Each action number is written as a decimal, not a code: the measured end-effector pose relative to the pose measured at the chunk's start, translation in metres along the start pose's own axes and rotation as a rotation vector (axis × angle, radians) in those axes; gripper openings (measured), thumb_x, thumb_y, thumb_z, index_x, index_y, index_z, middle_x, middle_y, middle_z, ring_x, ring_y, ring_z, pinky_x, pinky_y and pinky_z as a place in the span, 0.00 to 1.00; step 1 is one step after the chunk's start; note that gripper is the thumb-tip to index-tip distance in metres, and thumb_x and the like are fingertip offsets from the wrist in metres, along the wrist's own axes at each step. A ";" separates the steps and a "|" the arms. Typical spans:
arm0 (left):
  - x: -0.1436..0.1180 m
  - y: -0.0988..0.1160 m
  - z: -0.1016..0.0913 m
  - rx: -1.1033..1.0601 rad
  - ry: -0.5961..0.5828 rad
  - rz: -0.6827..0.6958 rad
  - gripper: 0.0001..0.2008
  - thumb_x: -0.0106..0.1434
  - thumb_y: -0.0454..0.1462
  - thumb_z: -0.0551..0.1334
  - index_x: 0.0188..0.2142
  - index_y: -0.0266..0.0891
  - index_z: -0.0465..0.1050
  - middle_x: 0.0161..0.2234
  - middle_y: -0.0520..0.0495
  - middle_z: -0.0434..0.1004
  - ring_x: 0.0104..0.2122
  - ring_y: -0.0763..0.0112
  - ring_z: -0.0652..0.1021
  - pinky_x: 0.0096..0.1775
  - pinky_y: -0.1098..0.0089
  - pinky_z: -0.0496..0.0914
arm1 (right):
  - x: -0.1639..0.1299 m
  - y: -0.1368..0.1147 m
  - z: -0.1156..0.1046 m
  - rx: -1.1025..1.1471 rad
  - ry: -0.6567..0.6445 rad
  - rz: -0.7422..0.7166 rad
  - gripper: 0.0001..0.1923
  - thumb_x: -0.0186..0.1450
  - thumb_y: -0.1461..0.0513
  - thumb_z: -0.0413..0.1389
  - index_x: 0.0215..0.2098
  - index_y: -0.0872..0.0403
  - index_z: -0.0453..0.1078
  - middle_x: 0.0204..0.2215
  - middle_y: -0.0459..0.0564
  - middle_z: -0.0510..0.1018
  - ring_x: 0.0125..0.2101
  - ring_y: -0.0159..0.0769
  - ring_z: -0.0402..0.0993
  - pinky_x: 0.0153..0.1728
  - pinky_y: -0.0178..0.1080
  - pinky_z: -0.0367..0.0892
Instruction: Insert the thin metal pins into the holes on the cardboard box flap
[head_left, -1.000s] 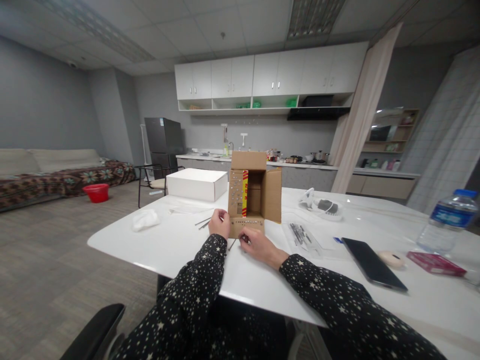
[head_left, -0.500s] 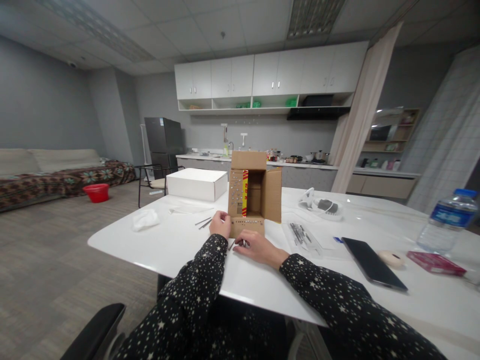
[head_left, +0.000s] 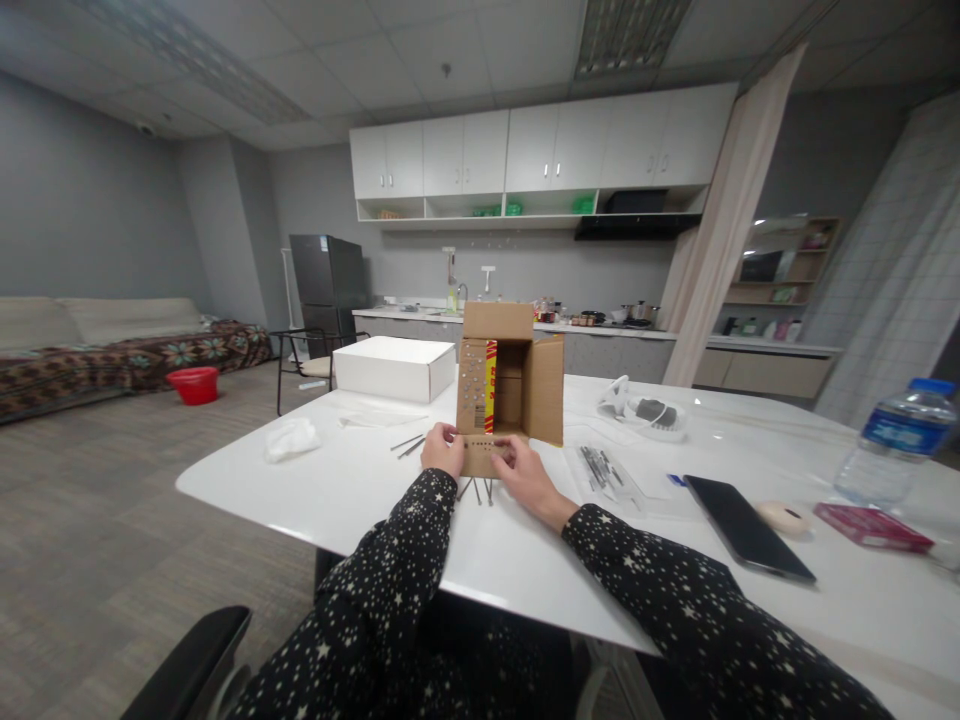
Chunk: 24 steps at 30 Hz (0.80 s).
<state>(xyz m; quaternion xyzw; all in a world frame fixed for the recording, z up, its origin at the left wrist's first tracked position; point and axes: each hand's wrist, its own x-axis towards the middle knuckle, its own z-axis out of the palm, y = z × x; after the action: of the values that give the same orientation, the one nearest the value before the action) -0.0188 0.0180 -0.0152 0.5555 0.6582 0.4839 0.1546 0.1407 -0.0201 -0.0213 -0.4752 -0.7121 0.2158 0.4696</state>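
Note:
An open cardboard box [head_left: 544, 390] lies with its mouth toward me, its front flap [head_left: 478, 460] reaching down to the tabletop and dotted with a row of small dark spots. My left hand [head_left: 444, 450] is closed at the flap's left edge, thumb and fingers gripping the cardboard. At the flap's right side, my right hand [head_left: 526, 477] has its fingertips pinched together against the cardboard; any small thing between them is hidden. Several thin metal rods with small heads [head_left: 478, 492] lie just below the flap. More dark rods [head_left: 409, 445] rest left of my left hand.
A white box [head_left: 394, 368] stands behind to the left, near crumpled white tissue [head_left: 291, 440]. Rightward are a clear packet of metal pieces [head_left: 604, 472], a black phone [head_left: 746, 525], a pink box [head_left: 872, 527], a water bottle [head_left: 896, 440] and a white device [head_left: 654, 415].
My right hand has risen from the rods on the table to the flap's right side, uncovering the rods below. My left hand stays at the flap's left edge.

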 end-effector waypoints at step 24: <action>0.001 -0.004 0.003 0.015 -0.008 0.019 0.05 0.53 0.36 0.57 0.32 0.41 0.65 0.30 0.50 0.70 0.30 0.70 0.72 0.35 0.69 0.65 | 0.007 0.003 0.001 0.242 -0.109 0.166 0.17 0.59 0.65 0.52 0.47 0.59 0.63 0.17 0.42 0.70 0.16 0.28 0.63 0.17 0.30 0.58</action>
<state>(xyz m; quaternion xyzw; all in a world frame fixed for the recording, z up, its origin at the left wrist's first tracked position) -0.0192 0.0208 -0.0192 0.5649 0.6557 0.4785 0.1483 0.1403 -0.0129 -0.0210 -0.4600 -0.6635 0.3637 0.4646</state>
